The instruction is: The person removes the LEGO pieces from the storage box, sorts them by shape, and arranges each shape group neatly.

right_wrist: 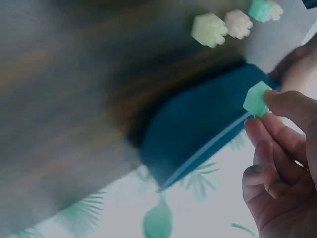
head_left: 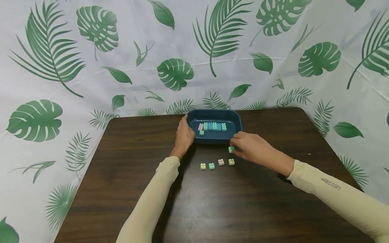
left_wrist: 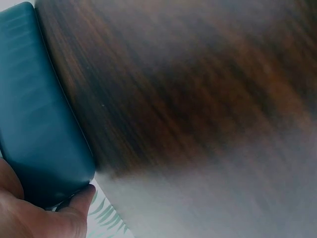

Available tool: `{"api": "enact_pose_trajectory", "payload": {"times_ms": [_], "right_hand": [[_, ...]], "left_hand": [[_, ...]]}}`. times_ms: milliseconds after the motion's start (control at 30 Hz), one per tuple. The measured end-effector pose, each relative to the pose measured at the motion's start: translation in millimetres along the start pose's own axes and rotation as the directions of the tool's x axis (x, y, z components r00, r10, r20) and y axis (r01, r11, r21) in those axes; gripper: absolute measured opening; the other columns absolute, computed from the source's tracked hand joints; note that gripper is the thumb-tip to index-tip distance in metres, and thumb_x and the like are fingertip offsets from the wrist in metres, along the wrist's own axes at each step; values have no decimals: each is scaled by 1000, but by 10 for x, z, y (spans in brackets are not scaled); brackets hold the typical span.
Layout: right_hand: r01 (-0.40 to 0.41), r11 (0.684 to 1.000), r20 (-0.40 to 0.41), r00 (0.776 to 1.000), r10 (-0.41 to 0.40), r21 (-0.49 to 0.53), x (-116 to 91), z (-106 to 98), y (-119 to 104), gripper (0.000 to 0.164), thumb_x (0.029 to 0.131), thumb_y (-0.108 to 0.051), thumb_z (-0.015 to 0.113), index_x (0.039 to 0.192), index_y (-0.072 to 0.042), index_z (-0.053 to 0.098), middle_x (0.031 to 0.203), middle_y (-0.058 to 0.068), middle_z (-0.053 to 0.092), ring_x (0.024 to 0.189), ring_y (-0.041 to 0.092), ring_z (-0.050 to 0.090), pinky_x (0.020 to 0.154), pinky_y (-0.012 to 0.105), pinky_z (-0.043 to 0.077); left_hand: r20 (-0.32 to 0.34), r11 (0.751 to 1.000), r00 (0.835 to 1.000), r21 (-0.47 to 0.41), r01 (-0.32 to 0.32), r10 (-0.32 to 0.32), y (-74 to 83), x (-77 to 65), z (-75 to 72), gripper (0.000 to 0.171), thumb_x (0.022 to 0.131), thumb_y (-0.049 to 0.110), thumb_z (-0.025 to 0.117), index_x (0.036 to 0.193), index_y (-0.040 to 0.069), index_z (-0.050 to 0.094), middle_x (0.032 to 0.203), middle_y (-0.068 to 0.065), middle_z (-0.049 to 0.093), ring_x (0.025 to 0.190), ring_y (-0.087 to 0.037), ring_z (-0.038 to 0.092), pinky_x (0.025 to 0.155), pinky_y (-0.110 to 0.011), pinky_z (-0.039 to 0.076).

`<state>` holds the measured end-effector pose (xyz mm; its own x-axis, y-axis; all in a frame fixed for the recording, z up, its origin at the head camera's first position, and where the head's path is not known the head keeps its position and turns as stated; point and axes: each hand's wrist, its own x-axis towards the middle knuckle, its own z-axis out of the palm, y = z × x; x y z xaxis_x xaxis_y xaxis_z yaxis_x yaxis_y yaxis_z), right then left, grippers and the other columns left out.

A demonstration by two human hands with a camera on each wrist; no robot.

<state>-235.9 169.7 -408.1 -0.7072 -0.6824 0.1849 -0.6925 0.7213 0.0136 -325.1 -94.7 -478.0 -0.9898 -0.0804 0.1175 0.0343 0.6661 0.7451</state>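
My right hand (head_left: 252,147) pinches a small mint-green toy brick (right_wrist: 256,99) between thumb and fingertips, just in front of the dark blue tray (head_left: 212,140). At the tray's left end my left hand (head_left: 184,135) grips the wall; the left wrist view shows thumb and finger (left_wrist: 81,201) around its corner. Inside the tray, pink, green and blue bricks (head_left: 214,126) stand in a row, with a single small green brick (head_left: 202,133) in front. On the table lie a yellow brick (head_left: 203,166), a mint brick (head_left: 211,166), a pale pink brick (head_left: 221,162) and a yellow-green brick (head_left: 231,162).
The dark wood-grain table (head_left: 194,206) carries the tray near its back edge. Behind and beside it hangs a white cloth (head_left: 136,87) printed with green leaves. A black band (head_left: 284,179) shows at the right wrist, by the pale sleeve.
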Motion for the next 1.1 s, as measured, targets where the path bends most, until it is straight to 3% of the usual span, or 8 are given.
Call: {"api": "enact_pose_trajectory", "payload": {"times_ms": [333, 500, 733, 867, 1100], "right_hand": [[-5, 1000, 68, 998, 3, 24, -309, 230, 120, 15, 77, -28, 80, 87, -22, 70, 83, -9, 60, 77, 8, 57, 58, 26, 49], [-2, 1000, 102, 995, -1, 29, -375, 325, 136, 14, 78, -29, 79, 85, -23, 69, 83, -9, 60, 77, 7, 55, 59, 26, 49], [12, 1000, 86, 996, -14, 20, -404, 393, 149, 16, 78, -32, 79, 86, -23, 69, 82, -9, 60, 76, 6, 54, 58, 24, 47], [14, 1000, 32, 999, -14, -14, -396, 359, 123, 20, 79, -41, 76, 85, -23, 70, 80, -9, 59, 72, 5, 53, 54, 23, 45], [3, 999, -190, 982, -9, -32, -160, 260, -43, 21, 84, -43, 70, 84, -22, 71, 76, -8, 60, 68, 7, 56, 52, 24, 45]], "left_hand": [[8, 1000, 1000, 8, 20, -20, 15, 23, -19, 59, 96, 4, 37, 151, 18, 25, 148, -8, 40, 130, -27, 47, 108, -46, 40], [11, 1000, 1000, 4, 13, -13, 20, 12, -7, 59, 95, 4, 37, 151, 17, 25, 148, -9, 40, 130, -28, 48, 107, -47, 41], [-2, 1000, 1000, 6, 3, -3, 27, -6, 3, 59, 95, 3, 37, 151, 16, 25, 147, -9, 41, 129, -28, 48, 107, -47, 41], [7, 1000, 1000, 6, -7, 7, 21, -16, 8, 59, 96, 4, 36, 152, 17, 25, 148, -9, 40, 129, -27, 49, 106, -46, 42], [7, 1000, 1000, -4, -20, 20, -48, -61, -22, 59, 95, 3, 37, 151, 17, 25, 148, -8, 41, 127, -28, 50, 103, -47, 44]]}}
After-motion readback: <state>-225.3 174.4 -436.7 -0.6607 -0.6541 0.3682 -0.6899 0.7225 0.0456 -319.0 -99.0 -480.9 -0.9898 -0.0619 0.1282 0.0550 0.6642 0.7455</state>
